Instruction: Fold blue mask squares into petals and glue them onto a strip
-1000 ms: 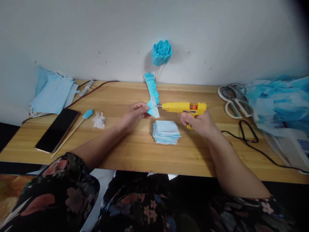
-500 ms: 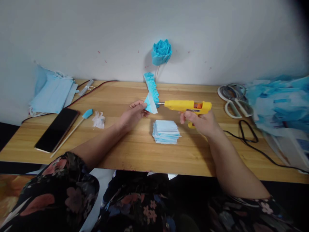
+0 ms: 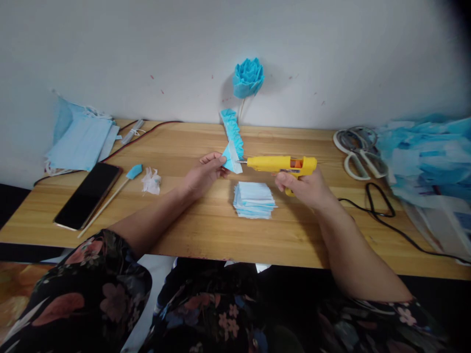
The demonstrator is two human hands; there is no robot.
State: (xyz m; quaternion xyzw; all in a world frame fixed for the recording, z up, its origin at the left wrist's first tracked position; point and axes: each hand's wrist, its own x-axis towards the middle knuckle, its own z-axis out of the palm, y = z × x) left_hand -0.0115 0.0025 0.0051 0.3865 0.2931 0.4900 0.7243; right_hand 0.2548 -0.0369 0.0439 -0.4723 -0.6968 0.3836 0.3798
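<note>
Glue gun (image 3: pixel 274 162): shifted left, its nozzle (image 3: pixel 242 162) now at the folded blue piece (image 3: pixel 230 159).
Folded blue piece: seemingly overlapping the near end of the pleated strip (image 3: pixel 231 128); stray glue could join them crookedly.
Left hand (image 3: pixel 208 169): pinching that piece; a slip could burn fingertips.
Right hand (image 3: pixel 300 187): gripping the gun's handle.
Tabletop (image 3: pixel 217 238): open between square stack (image 3: pixel 254 200) and front edge.

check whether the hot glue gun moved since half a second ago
Yes: against the stack of blue squares, the hot glue gun has moved left and slightly lower in view.
</note>
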